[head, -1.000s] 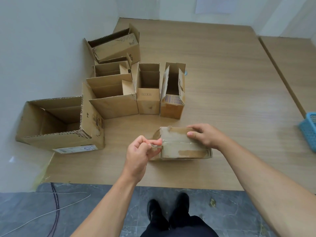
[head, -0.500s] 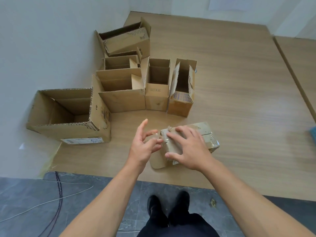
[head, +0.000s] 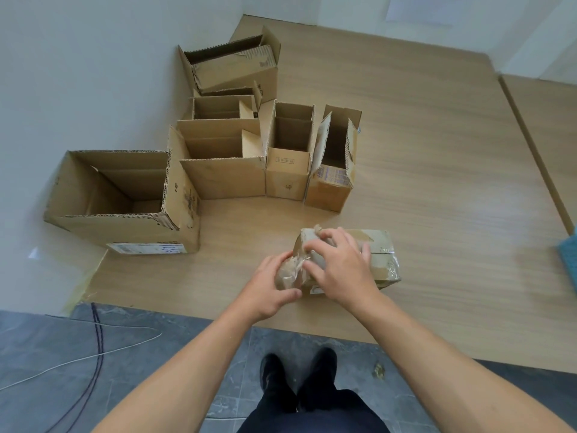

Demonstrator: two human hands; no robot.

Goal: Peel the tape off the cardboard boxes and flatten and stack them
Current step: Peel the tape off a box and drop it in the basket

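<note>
Two hands: both worked on the small taped box [head: 379, 260] near the front edge of the desk [head: 437, 182].
Left hand [head: 274, 284]: pinched crumpled tape [head: 288, 270] at the box end.
Right hand [head: 340, 267]: spread, pressing the box down.
Risk: the tape might tear short or strip the cardboard skin; the light box might slide off the edge.
Open boxes [head: 218, 157]: waited by the wall.

The left hand [head: 274, 287], open half a second ago, now grips the tape [head: 288, 271]; the right hand [head: 340, 270] has slid further over the box [head: 379, 254].
</note>
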